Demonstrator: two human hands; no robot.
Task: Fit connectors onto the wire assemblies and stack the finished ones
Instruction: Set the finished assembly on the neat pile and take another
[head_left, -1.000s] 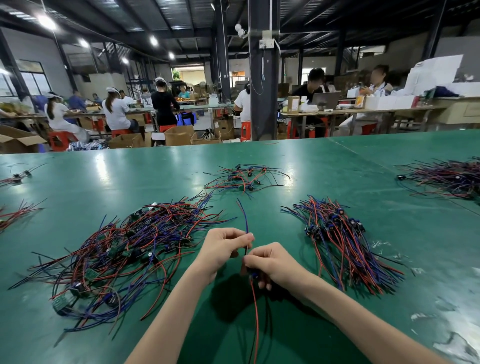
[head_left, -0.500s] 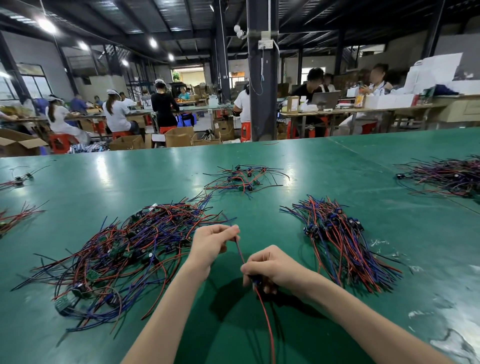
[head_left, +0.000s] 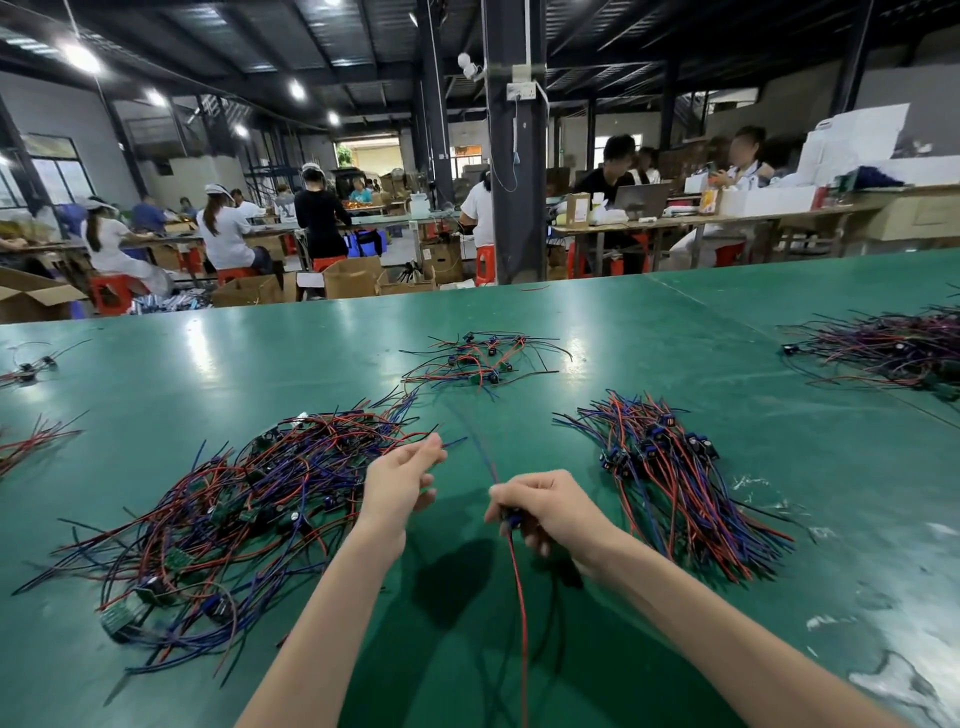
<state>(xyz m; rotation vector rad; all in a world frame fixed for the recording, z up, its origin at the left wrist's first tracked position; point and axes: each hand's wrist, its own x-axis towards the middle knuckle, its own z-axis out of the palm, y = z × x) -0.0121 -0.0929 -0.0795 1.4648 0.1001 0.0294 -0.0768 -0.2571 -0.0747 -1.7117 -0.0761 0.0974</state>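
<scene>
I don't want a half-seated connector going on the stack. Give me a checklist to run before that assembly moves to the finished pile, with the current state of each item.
1. Right hand grips the assembly at the blue connector: ok.
2. Connector fully seated on the wires: cannot tell, the fingers cover it.
3. Red wire hangs free toward the person, clear of both piles: ok.
4. Blue wire runs up and away from the grip; its far end is blurred: cannot tell.
5. Left hand is off the assembly, fingers loosely open near the unsorted pile: ok.
6. Finished pile lies just right of the hand, path unobstructed: ok.
</scene>
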